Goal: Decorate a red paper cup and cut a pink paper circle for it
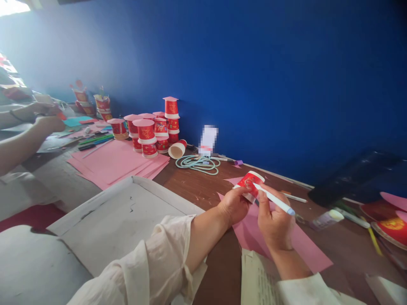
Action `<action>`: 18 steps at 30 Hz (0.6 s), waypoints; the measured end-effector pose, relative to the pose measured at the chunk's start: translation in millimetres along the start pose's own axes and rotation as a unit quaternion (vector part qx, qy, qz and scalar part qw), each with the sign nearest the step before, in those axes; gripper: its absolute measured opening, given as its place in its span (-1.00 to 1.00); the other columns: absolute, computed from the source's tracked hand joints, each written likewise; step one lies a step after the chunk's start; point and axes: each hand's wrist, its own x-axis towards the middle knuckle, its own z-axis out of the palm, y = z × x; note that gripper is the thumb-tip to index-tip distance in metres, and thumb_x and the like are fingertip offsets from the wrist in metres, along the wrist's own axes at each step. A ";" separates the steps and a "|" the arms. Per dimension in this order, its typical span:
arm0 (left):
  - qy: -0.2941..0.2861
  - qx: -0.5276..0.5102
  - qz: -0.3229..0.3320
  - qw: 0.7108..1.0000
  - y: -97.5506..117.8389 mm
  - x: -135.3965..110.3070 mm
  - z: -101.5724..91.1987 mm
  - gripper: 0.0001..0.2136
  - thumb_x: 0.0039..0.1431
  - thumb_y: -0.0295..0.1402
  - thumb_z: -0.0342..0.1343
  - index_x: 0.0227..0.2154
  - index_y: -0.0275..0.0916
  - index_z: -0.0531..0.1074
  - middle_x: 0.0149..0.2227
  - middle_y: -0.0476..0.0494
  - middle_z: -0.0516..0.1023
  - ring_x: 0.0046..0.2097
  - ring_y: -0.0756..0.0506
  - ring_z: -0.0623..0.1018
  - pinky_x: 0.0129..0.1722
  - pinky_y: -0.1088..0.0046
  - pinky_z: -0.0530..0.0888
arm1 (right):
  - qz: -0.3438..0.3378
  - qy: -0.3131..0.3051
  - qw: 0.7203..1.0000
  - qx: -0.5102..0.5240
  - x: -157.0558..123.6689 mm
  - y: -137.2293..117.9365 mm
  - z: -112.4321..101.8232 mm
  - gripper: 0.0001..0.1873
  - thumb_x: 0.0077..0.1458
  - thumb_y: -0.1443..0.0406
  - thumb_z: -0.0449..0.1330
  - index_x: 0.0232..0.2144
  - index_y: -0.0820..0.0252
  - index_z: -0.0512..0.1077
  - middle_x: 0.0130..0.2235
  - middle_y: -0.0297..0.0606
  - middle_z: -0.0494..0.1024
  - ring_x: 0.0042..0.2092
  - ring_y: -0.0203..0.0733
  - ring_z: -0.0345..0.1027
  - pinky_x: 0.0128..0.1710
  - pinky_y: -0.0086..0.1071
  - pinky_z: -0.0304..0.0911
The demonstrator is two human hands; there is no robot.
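My left hand (pixel 233 205) is closed around a small red paper cup (pixel 249 183) with a white rim, held tilted over a pink paper sheet (pixel 254 231) on the brown table. My right hand (pixel 275 222) grips a white pen (pixel 275 200) with a pale blue end; the pen's tip rests against the cup's side. Both of my sleeves are cream cloth.
Several red cups with pink paper lids (pixel 152 129) stand stacked by the blue wall, one lying on its side (pixel 177 149). A stack of pink sheets (pixel 117 163), a coiled pale green cable (pixel 199 163) and a grey tray (pixel 117 220) lie to the left. Another person's arms (pixel 28 131) work far left. More red cups (pixel 389 224) are at right.
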 end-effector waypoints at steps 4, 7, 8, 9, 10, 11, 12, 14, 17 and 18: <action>0.029 0.002 -0.004 1.000 0.9 -0.8 1.9 -0.90 0.01 -0.61 0.12 -0.42 -0.36 0.49 -0.45 -0.10 0.52 -0.37 0.02 0.50 -0.13 0.53 0.42 | -0.013 -0.028 0.999 0.006 1.1 -0.5 -1.1 -0.80 0.27 0.30 0.14 -0.14 0.23 0.54 -0.20 -0.11 0.65 -0.17 -0.10 0.54 -0.14 -0.26 0.39; 0.030 -0.005 -0.008 1.000 2.1 -1.8 3.3 -0.87 0.05 -0.62 0.08 -0.38 -0.37 0.50 -0.43 -0.12 0.54 -0.36 0.02 0.52 -0.14 0.55 0.42 | -0.018 -0.011 1.000 -0.013 1.0 -1.8 -0.4 -0.78 0.28 0.29 0.13 -0.12 0.25 0.53 -0.19 -0.08 0.65 -0.17 -0.07 0.53 -0.13 -0.21 0.39; 0.028 -0.007 -0.007 1.000 2.2 -1.8 3.2 -0.86 0.05 -0.62 0.08 -0.36 -0.38 0.51 -0.41 -0.13 0.55 -0.34 0.02 0.52 -0.13 0.55 0.42 | -0.018 -0.006 1.000 -0.017 0.8 -2.1 0.0 -0.77 0.28 0.28 0.13 -0.12 0.25 0.53 -0.19 -0.08 0.65 -0.17 -0.06 0.53 -0.13 -0.20 0.38; 0.025 -0.007 -0.005 1.000 2.2 -1.6 2.8 -0.86 0.05 -0.61 0.09 -0.35 -0.38 0.51 -0.40 -0.13 0.55 -0.33 0.01 0.53 -0.12 0.54 0.42 | -0.019 -0.005 1.000 -0.019 0.6 -2.3 0.3 -0.77 0.28 0.28 0.13 -0.11 0.25 0.53 -0.19 -0.08 0.65 -0.17 -0.05 0.53 -0.13 -0.19 0.38; 0.022 -0.007 -0.005 1.000 2.0 -1.2 2.0 -0.85 0.04 -0.61 0.10 -0.34 -0.37 0.52 -0.39 -0.14 0.55 -0.32 0.01 0.53 -0.11 0.54 0.42 | -0.019 -0.006 1.000 -0.021 0.4 -2.3 0.5 -0.77 0.28 0.28 0.13 -0.11 0.25 0.53 -0.20 -0.08 0.65 -0.18 -0.05 0.53 -0.14 -0.19 0.38; 0.019 -0.006 -0.006 1.000 1.7 -0.7 1.0 -0.85 0.03 -0.60 0.11 -0.34 -0.37 0.52 -0.37 -0.15 0.56 -0.31 0.00 0.54 -0.10 0.53 0.42 | -0.019 -0.007 1.000 -0.024 0.2 -2.2 0.6 -0.76 0.29 0.27 0.12 -0.12 0.25 0.53 -0.20 -0.08 0.65 -0.18 -0.05 0.53 -0.14 -0.19 0.38; 0.015 -0.007 -0.007 1.000 1.4 -0.1 0.0 -0.85 0.01 -0.59 0.12 -0.34 -0.37 0.52 -0.36 -0.15 0.56 -0.30 -0.01 0.54 -0.09 0.53 0.42 | -0.016 -0.004 0.999 -0.029 0.0 -2.1 0.6 -0.76 0.29 0.27 0.12 -0.12 0.25 0.53 -0.20 -0.07 0.65 -0.18 -0.04 0.52 -0.14 -0.19 0.38; 0.010 -0.009 -0.009 1.000 0.8 0.8 -1.3 -0.85 0.00 -0.58 0.13 -0.33 -0.36 0.52 -0.34 -0.17 0.56 -0.28 -0.02 0.54 -0.08 0.52 0.42 | -0.011 0.001 0.999 -0.035 -0.3 -1.8 0.5 -0.75 0.29 0.27 0.12 -0.12 0.26 0.54 -0.19 -0.06 0.65 -0.18 -0.04 0.52 -0.14 -0.19 0.37; 0.019 -0.010 -0.007 1.000 1.0 0.5 -0.4 -0.85 0.03 -0.58 0.10 -0.34 -0.34 0.52 -0.35 -0.15 0.57 -0.29 -0.02 0.53 -0.10 0.51 0.43 | -0.006 -0.003 1.000 -0.029 -0.6 -1.6 0.6 -0.76 0.28 0.27 0.13 -0.12 0.26 0.54 -0.19 -0.07 0.65 -0.19 -0.06 0.53 -0.14 -0.21 0.37; 0.021 -0.010 -0.006 1.000 1.4 0.0 0.6 -0.85 0.03 -0.58 0.10 -0.34 -0.34 0.52 -0.35 -0.15 0.56 -0.30 -0.01 0.53 -0.11 0.51 0.43 | -0.004 -0.003 1.000 -0.028 -0.7 -1.7 0.8 -0.76 0.28 0.27 0.13 -0.12 0.25 0.54 -0.19 -0.07 0.66 -0.20 -0.06 0.53 -0.15 -0.21 0.37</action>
